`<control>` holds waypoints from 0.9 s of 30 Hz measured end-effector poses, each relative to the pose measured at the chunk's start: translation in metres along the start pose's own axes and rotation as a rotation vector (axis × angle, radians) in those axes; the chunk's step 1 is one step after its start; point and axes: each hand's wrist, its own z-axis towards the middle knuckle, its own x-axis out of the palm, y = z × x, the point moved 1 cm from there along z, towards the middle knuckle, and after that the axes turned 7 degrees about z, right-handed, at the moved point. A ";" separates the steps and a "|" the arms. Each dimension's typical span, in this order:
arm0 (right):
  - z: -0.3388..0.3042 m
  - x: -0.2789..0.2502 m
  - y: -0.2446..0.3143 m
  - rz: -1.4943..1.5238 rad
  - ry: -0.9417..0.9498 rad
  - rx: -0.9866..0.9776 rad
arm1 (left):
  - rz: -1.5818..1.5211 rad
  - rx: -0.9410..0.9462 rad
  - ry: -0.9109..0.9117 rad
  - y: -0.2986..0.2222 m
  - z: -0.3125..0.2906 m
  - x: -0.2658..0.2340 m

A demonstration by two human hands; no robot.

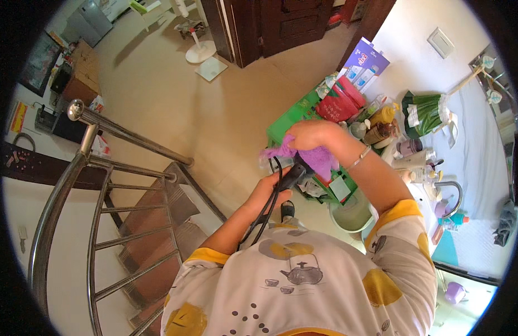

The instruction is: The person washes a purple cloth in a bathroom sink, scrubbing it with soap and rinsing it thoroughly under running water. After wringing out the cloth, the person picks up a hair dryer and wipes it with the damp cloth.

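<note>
My left hand (264,191) is closed round the handle of a black corded appliance (293,177); its exact kind is hard to make out. A black cord (261,219) loops over that hand and hangs toward my forearm. With my right hand (313,134) I grip a fluffy purple cloth (324,161), and the cloth lies against the appliance's far end, covering part of it. Both hands are in front of my body, beside a green shelf (295,119). The right fingers are partly hidden by the hand and cloth.
A red bag (343,101), a purple-blue box (364,66) and a yellow bottle (385,113) crowd the shelf at right. Below it sits a pale basin (351,216), near a curved faucet (456,193). A metal railing (137,138) borders descending stairs (152,232) at left.
</note>
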 end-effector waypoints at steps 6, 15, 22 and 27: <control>-0.018 0.033 0.014 -0.014 0.159 -0.115 | 0.331 0.079 -0.073 0.036 -0.002 0.003; -0.045 0.130 -0.048 0.312 -0.690 -0.375 | -0.526 -0.056 -0.214 0.019 0.012 -0.042; -0.037 0.085 0.011 1.491 -0.942 -0.395 | -0.357 0.148 -0.316 -0.021 0.033 -0.050; -0.013 0.071 0.062 0.490 -1.094 -0.515 | -0.208 0.196 -0.520 -0.023 0.039 -0.037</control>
